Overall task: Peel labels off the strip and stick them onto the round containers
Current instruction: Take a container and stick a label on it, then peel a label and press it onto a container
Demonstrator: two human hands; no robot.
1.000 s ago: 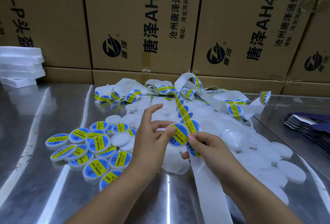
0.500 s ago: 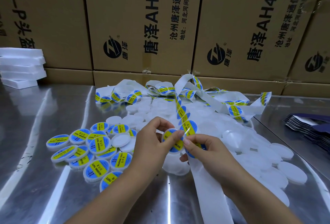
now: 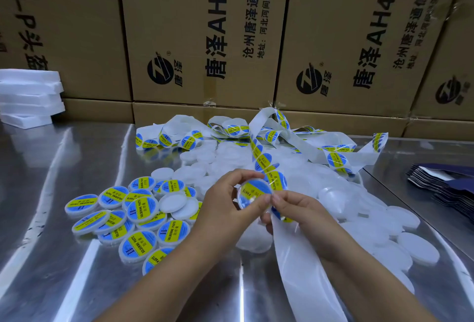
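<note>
My left hand (image 3: 225, 206) grips a round white container (image 3: 254, 193) that carries a blue and yellow label on its top face. My right hand (image 3: 297, 208) holds the white label strip (image 3: 302, 265) just below the container, its thumb pressing the label's right edge. The strip runs up from my hands with more blue and yellow labels (image 3: 263, 160) on it and loops across the back of the table. Several labelled containers (image 3: 139, 211) lie in a heap to the left. Several plain white containers (image 3: 359, 208) are piled behind and to the right of my hands.
The work surface is a shiny metal table (image 3: 64, 257). Brown cardboard boxes (image 3: 205, 39) form a wall along its far edge. White foam slabs (image 3: 28, 96) are stacked at the back left. A pile of dark blue pouches (image 3: 443, 183) lies at the right edge.
The loose label that was pinched between both hands now lies flat on the container in my left hand. My left fingers have curled around the container, and both hands have stayed in place.
</note>
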